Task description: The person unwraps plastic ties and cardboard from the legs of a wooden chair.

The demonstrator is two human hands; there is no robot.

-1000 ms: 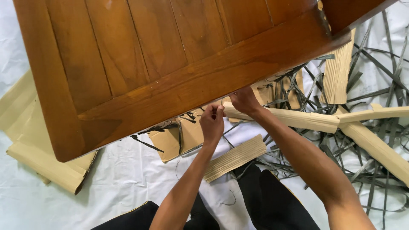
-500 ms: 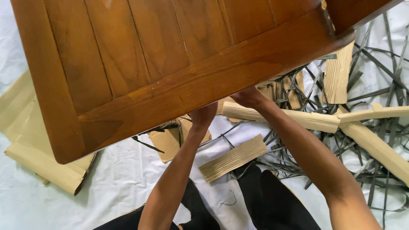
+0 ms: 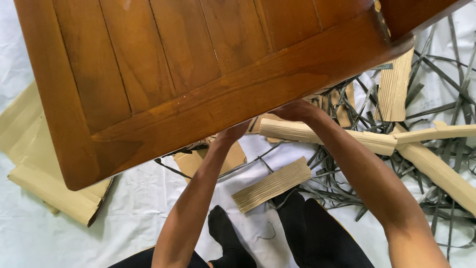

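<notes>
A large brown wooden panelled tabletop [image 3: 198, 84] fills the upper part of the view. Both my arms reach under its near edge. My left hand [image 3: 232, 135] is at the underside of the edge, with only the wrist and heel of the hand showing. My right hand [image 3: 296, 110] is a little to the right, its back visible and its fingers hidden beneath the wood. I cannot see what either hand touches under there. Just beyond my right hand lies a long roll of corrugated cardboard [image 3: 322, 134].
A flat strip of corrugated cardboard [image 3: 271, 184] lies on the white sheet [image 3: 139, 218] between my arms. Folded cardboard [image 3: 44, 183] lies at the left. A tangle of dark plastic straps [image 3: 436, 94] and more cardboard wrappings [image 3: 436, 168] cover the right. My black-socked feet [image 3: 302, 228] are below.
My left hand has moved up from in front of the table edge to beneath it, so its fingers are now hidden. My right hand has slid slightly further under the edge.
</notes>
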